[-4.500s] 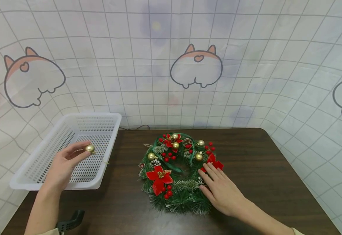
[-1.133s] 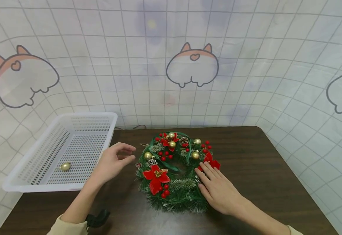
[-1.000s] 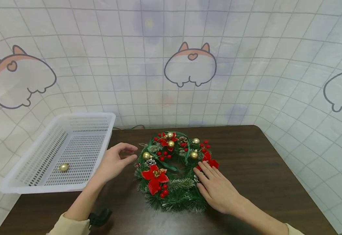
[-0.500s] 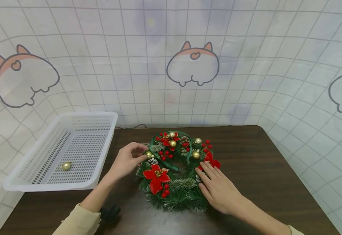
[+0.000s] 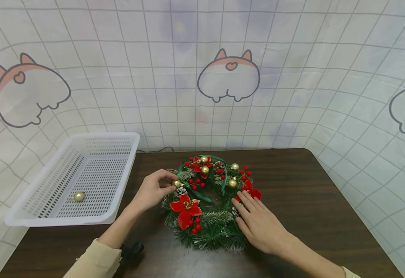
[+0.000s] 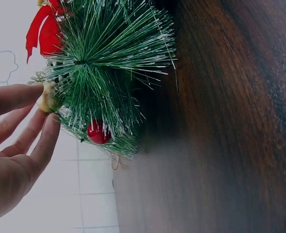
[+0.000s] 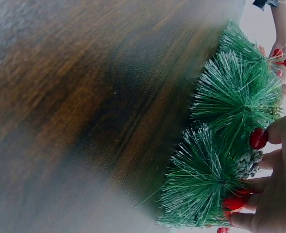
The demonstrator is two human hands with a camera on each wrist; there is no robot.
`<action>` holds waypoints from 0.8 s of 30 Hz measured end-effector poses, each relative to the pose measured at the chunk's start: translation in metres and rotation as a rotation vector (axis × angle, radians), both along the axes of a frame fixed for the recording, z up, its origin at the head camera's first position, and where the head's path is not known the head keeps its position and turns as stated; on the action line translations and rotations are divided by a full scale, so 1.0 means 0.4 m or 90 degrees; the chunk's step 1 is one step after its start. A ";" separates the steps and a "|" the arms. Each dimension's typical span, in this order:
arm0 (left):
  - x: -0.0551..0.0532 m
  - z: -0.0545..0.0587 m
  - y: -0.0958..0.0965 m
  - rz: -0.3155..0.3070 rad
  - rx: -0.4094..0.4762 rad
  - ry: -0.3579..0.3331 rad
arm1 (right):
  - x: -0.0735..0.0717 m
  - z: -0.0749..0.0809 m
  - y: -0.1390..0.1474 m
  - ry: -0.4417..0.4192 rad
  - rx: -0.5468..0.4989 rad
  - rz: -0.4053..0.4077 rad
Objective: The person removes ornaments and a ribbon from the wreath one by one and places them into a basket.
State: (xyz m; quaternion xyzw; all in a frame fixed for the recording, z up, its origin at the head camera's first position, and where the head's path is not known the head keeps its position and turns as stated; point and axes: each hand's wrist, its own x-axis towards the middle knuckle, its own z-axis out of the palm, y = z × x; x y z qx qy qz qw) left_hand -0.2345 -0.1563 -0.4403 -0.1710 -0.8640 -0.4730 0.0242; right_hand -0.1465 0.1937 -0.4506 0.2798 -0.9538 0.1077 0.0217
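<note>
The wreath (image 5: 219,233) lies on the table (image 5: 292,181), right of the basket (image 5: 60,221). The left hand (image 5: 152,190) pinches a gold ball (image 5: 177,183) on the wreath's left; the right hand (image 5: 260,224), fingers straight, rests on its right.

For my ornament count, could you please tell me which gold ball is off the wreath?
The gold ball in the white basket; the other visible balls are on the wreath.

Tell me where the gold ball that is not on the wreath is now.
In the head view, the gold ball lies at left inside the basket, in its near half, left of the left hand.
</note>
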 end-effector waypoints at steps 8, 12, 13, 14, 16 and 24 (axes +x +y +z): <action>-0.008 -0.006 -0.002 -0.014 -0.003 -0.005 | -0.001 0.000 0.000 0.004 0.004 -0.001; -0.011 -0.008 -0.001 -0.016 -0.007 0.001 | -0.002 0.000 0.000 0.004 0.001 0.005; -0.011 -0.008 -0.001 -0.015 -0.008 0.002 | -0.002 0.000 0.000 0.003 0.001 0.006; -0.012 -0.008 0.000 -0.014 -0.009 0.004 | -0.002 0.000 0.000 0.003 0.001 0.008; -0.013 -0.007 0.001 -0.016 -0.011 0.005 | -0.003 0.000 0.000 0.003 0.003 0.010; -0.019 -0.005 0.006 -0.033 -0.029 0.028 | -0.003 0.003 0.002 0.006 0.006 0.010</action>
